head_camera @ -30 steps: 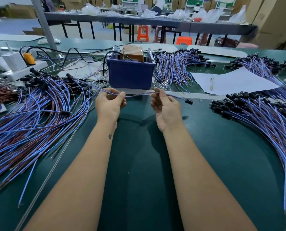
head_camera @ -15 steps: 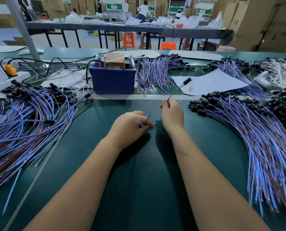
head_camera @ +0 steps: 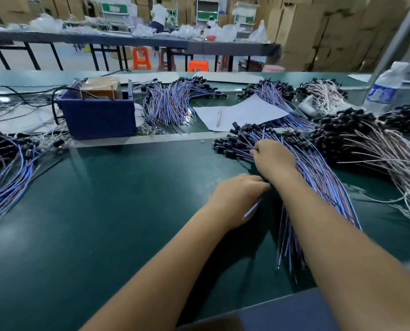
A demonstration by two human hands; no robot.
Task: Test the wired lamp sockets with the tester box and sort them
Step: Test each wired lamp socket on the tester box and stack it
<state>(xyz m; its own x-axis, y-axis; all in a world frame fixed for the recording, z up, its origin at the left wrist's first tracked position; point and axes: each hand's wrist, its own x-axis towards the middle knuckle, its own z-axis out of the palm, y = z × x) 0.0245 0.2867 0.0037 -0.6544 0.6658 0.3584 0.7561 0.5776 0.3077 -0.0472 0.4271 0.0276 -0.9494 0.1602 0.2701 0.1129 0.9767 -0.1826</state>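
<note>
Fingers of both hands are working at the right-centre of the frame: my right hand (head_camera: 274, 161) is resting curled on the big fan of blue-wired lamp sockets (head_camera: 302, 163) on the table (head_camera: 127, 199), though I cannot tell what its fingertips are pinching. My left hand (head_camera: 237, 194) is pinching one loose wire end (head_camera: 253, 209) just below. I am judging it best to lay the socket heads-aligned with the pile. The tester box (head_camera: 98, 115) is sitting well apart, upper left.
</note>
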